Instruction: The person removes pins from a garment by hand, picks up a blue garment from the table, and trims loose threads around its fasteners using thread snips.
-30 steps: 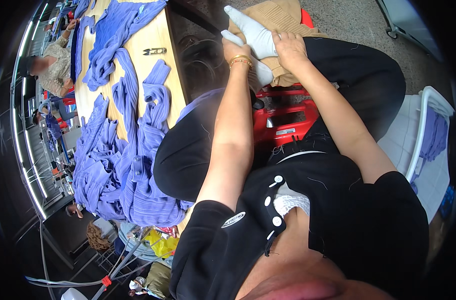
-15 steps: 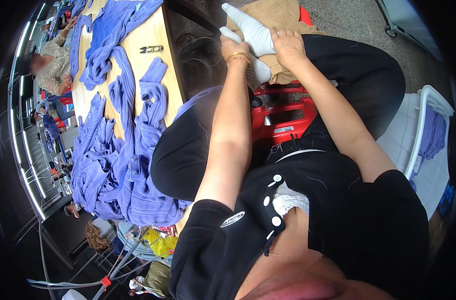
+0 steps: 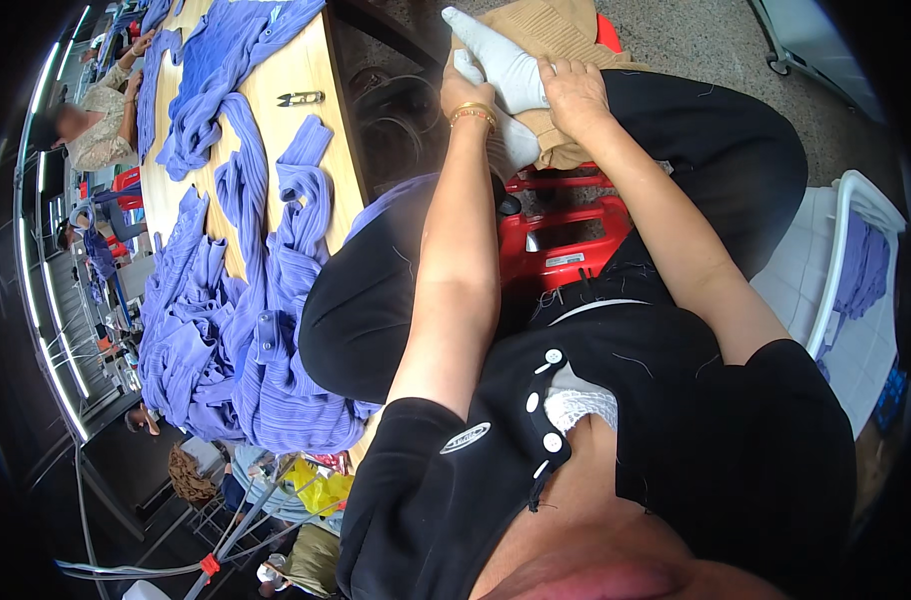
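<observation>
Both hands reach down to a white sock [image 3: 504, 68] on the person's foot, which rests on a brown piece of cardboard [image 3: 551, 30] on the floor. The left hand [image 3: 466, 95], with a gold bangle [image 3: 473, 113] at the wrist, has its fingers closed around the sock from the side. The right hand [image 3: 574, 90] lies on the other side, its fingers [image 3: 561, 68] bent and pressing on the sock. Just under the fingers of both hands stands a red plastic stool [image 3: 566, 240]. Far to the left of the fingers, a wooden tabletop [image 3: 306, 70] carries heaps of blue-violet cloth [image 3: 246, 330] and small thread snips [image 3: 301, 98]. To the right stands a white basket [image 3: 856, 200].
</observation>
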Demonstrator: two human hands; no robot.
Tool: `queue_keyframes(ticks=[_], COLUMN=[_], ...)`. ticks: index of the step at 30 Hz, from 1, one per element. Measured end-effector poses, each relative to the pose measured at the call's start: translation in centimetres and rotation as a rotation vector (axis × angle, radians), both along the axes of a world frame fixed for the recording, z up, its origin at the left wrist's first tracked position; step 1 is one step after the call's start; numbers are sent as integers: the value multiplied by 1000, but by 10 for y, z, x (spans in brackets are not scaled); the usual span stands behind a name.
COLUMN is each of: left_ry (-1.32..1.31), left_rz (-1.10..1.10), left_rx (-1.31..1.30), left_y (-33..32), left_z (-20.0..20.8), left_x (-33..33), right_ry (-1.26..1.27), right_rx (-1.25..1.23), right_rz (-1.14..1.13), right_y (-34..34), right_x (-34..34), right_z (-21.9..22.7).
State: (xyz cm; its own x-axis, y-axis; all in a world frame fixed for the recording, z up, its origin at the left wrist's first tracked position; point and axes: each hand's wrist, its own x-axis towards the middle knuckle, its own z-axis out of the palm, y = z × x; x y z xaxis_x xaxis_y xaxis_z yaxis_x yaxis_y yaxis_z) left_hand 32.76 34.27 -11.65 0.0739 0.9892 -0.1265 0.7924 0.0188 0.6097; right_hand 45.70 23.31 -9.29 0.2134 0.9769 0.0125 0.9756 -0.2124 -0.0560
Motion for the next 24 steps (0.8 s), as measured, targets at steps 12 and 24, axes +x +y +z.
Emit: queue_keyframes(ticks=[12, 24], left_ry=[-65, -135], left_rz=[114, 233], left_rx=[25, -89], left_y=[9, -2], left_z=[-33, -12], left_x=[-18, 4], right_ry=[780, 682], right_rx=[-19, 55], right_rz=[-24, 13], right_y=[59, 126], right_x=[-14, -9], right_z=[-6, 6])
